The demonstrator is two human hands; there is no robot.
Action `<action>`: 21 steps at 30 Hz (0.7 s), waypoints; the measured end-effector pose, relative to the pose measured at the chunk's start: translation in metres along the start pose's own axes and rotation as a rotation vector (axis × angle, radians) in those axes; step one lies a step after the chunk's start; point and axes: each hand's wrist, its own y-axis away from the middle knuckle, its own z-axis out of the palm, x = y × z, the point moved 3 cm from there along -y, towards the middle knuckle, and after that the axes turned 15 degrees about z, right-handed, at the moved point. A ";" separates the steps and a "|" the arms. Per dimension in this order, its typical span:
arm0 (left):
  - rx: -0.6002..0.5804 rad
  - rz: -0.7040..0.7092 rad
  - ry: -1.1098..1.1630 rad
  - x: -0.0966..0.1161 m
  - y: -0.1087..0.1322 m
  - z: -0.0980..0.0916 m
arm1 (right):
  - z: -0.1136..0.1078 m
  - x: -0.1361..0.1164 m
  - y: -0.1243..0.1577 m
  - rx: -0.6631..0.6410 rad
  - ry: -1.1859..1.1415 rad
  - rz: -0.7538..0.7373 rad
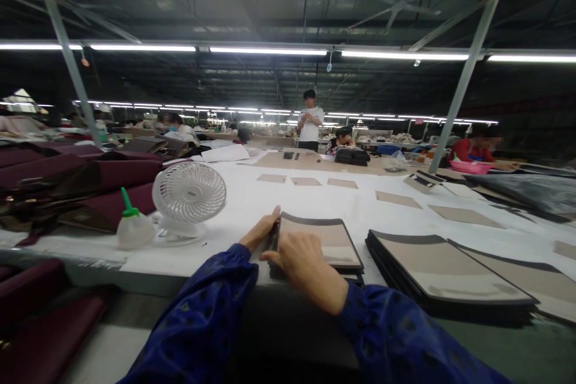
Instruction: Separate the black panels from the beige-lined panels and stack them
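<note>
A small stack of beige panels with dark edges (330, 240) lies at the near edge of the white table (252, 198). My left hand (261, 229) presses along the stack's left side, fingers closed against it. My right hand (306, 267) rests curled over the stack's near left corner, gripping the edge. Both arms wear blue patterned sleeves.
A larger stack of the same panels (445, 273) sits to the right. A white desk fan (188, 195) and a green-capped squeeze bottle (134, 228) stand to the left, with maroon material (81, 183) behind them. Loose beige pieces lie farther back. Other people work at distant tables.
</note>
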 end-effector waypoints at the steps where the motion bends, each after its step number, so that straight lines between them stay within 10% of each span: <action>1: -0.006 0.009 -0.003 0.000 0.000 0.000 | 0.002 0.003 0.003 -0.003 -0.032 -0.008; 13: 0.051 0.056 -0.154 -0.006 -0.003 -0.008 | 0.003 0.254 0.082 0.343 -0.212 0.418; 21: 0.026 0.049 -0.198 -0.001 -0.005 -0.007 | 0.014 0.259 0.110 -0.019 -0.033 0.389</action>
